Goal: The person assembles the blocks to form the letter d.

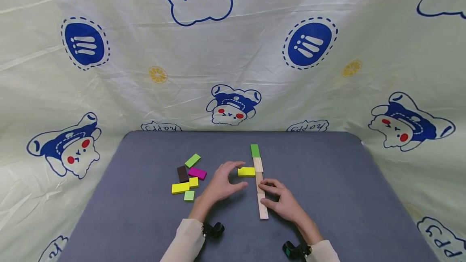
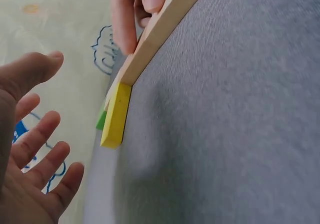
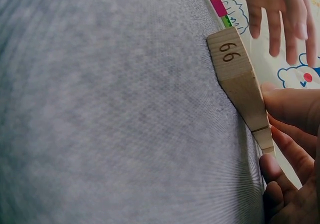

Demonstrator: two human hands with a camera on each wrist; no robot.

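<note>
Partway along, by the look of it, in setting wooden blocks end to end on the dark grey desk [image 1: 327, 173]. Done so far, right of centre in the head view: three plain wooden blocks [image 1: 263, 212] in a line running up the frame, capped at the top by a green block [image 1: 255, 151], with a yellow crosspiece [image 1: 246, 172] set against the line's left side. Apparently unused, lower and left of centre: a loose cluster of a lime-green block [image 1: 192, 160], dark brown block [image 1: 183, 174], magenta block [image 1: 197, 173], small yellow block [image 1: 193, 182], longer yellow block [image 1: 180, 188] and pale green block [image 1: 189, 196].

Nearest to the left hand [image 1: 221, 183], close by its fingertips: the yellow crosspiece; fingers spread, holding nothing. Just left of the right hand [image 1: 285, 203]: the lower two plain wooden blocks, touched by relaxed thumb and fingertips, with no clear grip. Legible on the nearest one, upper centre-right of the right wrist view: "66".
</note>
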